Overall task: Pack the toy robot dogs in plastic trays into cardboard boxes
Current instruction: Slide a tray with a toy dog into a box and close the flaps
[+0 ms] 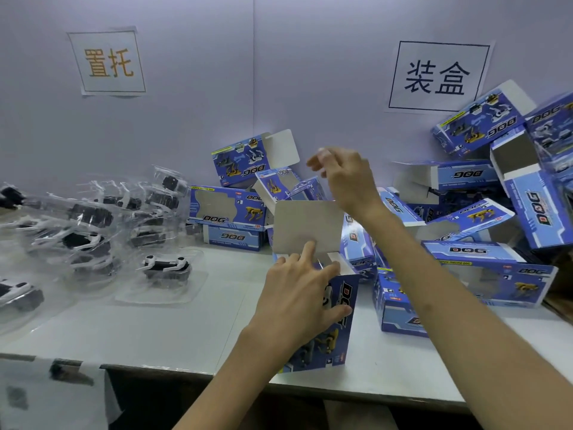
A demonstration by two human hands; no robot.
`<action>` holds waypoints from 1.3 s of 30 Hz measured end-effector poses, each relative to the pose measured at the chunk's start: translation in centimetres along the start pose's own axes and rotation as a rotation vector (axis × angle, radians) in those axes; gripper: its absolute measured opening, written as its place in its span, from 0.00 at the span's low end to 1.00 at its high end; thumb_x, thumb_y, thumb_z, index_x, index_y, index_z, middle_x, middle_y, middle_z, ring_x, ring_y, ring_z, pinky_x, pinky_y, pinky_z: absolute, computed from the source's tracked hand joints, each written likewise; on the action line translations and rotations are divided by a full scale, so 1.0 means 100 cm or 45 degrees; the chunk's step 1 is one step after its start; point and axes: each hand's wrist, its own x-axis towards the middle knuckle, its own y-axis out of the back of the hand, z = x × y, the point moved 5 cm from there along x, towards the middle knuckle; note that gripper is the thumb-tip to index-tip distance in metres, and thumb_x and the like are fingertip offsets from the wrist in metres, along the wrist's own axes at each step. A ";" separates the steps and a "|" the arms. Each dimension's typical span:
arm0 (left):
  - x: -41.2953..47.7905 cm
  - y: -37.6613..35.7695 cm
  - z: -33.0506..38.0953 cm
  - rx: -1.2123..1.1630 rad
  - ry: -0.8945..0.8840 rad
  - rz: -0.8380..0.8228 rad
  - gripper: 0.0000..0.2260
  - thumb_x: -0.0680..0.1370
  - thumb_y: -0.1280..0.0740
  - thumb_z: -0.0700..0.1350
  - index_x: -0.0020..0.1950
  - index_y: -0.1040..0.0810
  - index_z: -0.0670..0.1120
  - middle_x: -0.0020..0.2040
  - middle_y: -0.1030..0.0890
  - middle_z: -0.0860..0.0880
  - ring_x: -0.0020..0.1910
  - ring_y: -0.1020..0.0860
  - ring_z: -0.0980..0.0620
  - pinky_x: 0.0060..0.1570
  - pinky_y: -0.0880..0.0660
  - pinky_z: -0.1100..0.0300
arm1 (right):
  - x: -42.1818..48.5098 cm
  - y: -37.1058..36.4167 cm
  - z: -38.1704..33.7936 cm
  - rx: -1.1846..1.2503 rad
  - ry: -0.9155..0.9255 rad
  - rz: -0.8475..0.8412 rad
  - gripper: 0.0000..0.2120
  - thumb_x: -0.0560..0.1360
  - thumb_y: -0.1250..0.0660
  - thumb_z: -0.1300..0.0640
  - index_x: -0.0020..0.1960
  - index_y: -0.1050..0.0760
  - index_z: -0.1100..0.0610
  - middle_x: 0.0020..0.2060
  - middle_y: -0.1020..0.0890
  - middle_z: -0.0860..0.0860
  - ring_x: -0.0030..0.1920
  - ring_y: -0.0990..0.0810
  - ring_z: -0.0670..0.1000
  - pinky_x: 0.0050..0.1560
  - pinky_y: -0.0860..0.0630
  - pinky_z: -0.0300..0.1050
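Observation:
My left hand grips a blue cardboard box standing on end near the table's front edge, thumb on its printed side and fingers at the open top. The box's grey lid flap stands up above it. My right hand hovers above and behind that flap, fingers loosely bent and blurred, holding nothing that I can see. A toy robot dog in a clear plastic tray lies on the table to the left of the box. A white shape shows inside the box under my left hand.
Several more trays with dogs are heaped at the left. Open blue boxes are piled at the right and against the back wall. Two paper signs hang on the wall. The white table ends at a dark front edge.

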 end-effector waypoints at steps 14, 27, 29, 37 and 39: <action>0.010 0.008 0.000 -0.025 0.047 -0.180 0.27 0.71 0.35 0.71 0.67 0.26 0.63 0.81 0.55 0.39 0.55 0.21 0.41 0.51 0.29 0.55 | 0.022 -0.074 0.022 -0.586 -0.089 -0.773 0.48 0.75 0.61 0.25 0.56 0.19 0.62 0.54 0.19 0.57 0.54 0.21 0.58 0.56 0.28 0.54; 0.010 0.010 0.002 0.015 0.016 -0.184 0.27 0.69 0.33 0.71 0.64 0.24 0.61 0.76 0.40 0.40 0.51 0.22 0.45 0.42 0.37 0.56 | -0.007 -0.072 0.018 -0.706 0.310 -0.365 0.35 0.82 0.55 0.35 0.24 0.40 0.56 0.23 0.33 0.51 0.26 0.33 0.50 0.31 0.41 0.44; 0.011 0.009 0.002 0.033 0.008 -0.164 0.27 0.69 0.34 0.71 0.65 0.25 0.61 0.77 0.40 0.39 0.53 0.23 0.45 0.43 0.37 0.55 | -0.003 -0.071 0.015 -0.723 0.314 -0.328 0.35 0.82 0.55 0.35 0.24 0.40 0.56 0.23 0.33 0.51 0.26 0.34 0.49 0.30 0.43 0.44; -0.005 0.006 0.000 -0.029 -0.070 0.083 0.28 0.72 0.34 0.66 0.70 0.32 0.58 0.63 0.21 0.52 0.60 0.25 0.46 0.60 0.32 0.52 | -0.005 -0.061 0.015 -0.358 0.037 -0.877 0.28 0.82 0.48 0.37 0.32 0.28 0.52 0.30 0.26 0.48 0.32 0.28 0.47 0.39 0.31 0.46; -0.007 0.007 -0.002 -0.086 -0.100 0.119 0.27 0.73 0.35 0.66 0.70 0.32 0.59 0.65 0.22 0.54 0.63 0.26 0.47 0.63 0.33 0.52 | -0.014 -0.044 0.012 -0.271 -0.059 -1.059 0.24 0.82 0.43 0.40 0.34 0.28 0.53 0.28 0.31 0.45 0.28 0.33 0.45 0.35 0.37 0.41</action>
